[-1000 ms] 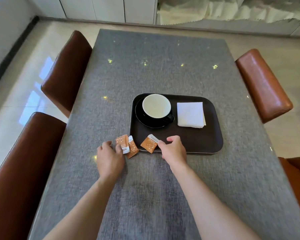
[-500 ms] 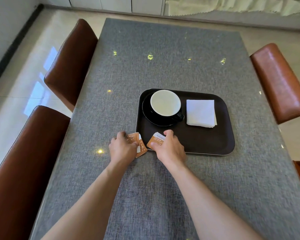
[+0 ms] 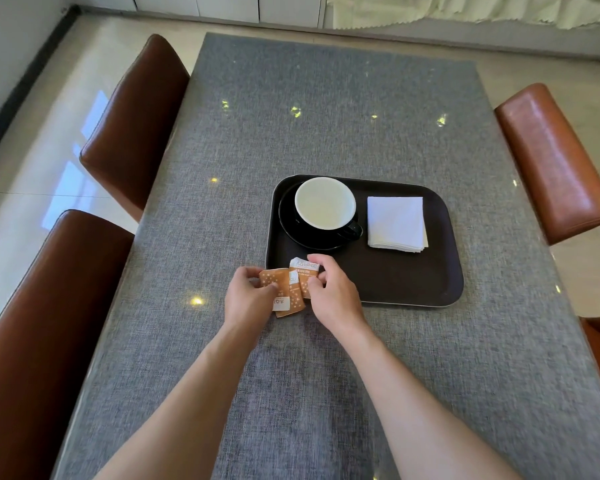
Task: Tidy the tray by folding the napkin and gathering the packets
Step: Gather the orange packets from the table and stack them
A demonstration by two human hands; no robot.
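Nearest, on the grey worktop point(image 3: 326, 375), both hands meet at the tray's near-left corner. The left hand point(image 3: 248, 299) is curled narrow, pinching an orange packet, and the right hand point(image 3: 333, 296) is curled narrow on another; 3 packets point(image 3: 293, 289) overlap between them, partly over the tray's rim and partly over the worktop. Whether any packet rests on the surface or is lifted, I cannot tell.

The risk, as I judge it: the packets are thin and slick, fanned rather than squared, so a loose pinch could let 1 slide out onto the worktop. Pressing hard could crease or burst one. A hand swinging far could knock the cup.

Writing: the far packet's white band reads roughly "Kolaikoa", uncertain; the near packet's white label carries characters too small to read.

Farther, on the dark tray point(image 3: 412, 289), the cup point(image 3: 325, 202) sits on its saucer at the far left, and the napkin point(image 3: 395, 223) lies folded to its right, well apart from the hands.
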